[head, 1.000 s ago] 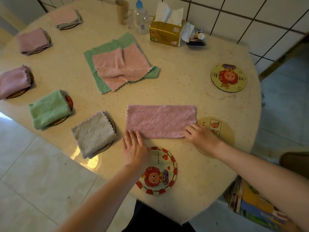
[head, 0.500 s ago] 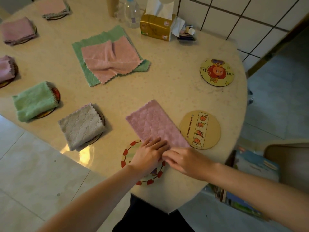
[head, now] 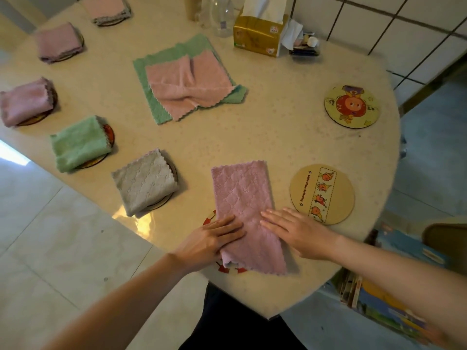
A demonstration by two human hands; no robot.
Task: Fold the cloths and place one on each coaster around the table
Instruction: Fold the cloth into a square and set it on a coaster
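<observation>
Speckled cream stone, glossy near its rounded edge, is making up the table (head: pixel 290 137) we are leaning over; pale floor tiles are showing on the left and a white tiled wall with dark grout at the top right. Colourful books (head: pixel 379 299) are standing on the floor by our right arm.

On the tan round coaster (head: pixel 322 194) we are reading a line of small print that looks like "Little Miss", the rest too small to tell, beside a strip of four cartoon figures. A yellow coaster with a red cartoon face (head: pixel 352 106) is lying further back. The gold tissue box (head: pixel 260 34) is carrying printing too blurred to read.

We are pressing the quilted mauve cloth (head: pixel 242 198), a long folded strip with scalloped edges, flat on the near edge of the table. Its near end is covering a red-and-white rimmed coaster (head: pixel 211 217). Our left hand (head: pixel 212 239) is lying open, fingers straight on the cloth's left edge, gripping nothing. Our right hand (head: pixel 298 228) is also lying flat with fingers spread, fingertips on the cloth's right edge.

Along the left, a folded grey cloth (head: pixel 144 181), a fluffy green cloth (head: pixel 78 144) and three pinkish ones are sitting on coasters. In the middle, a rumpled pink cloth (head: pixel 189 84) is lying spread over a green cloth (head: pixel 151 69).
</observation>
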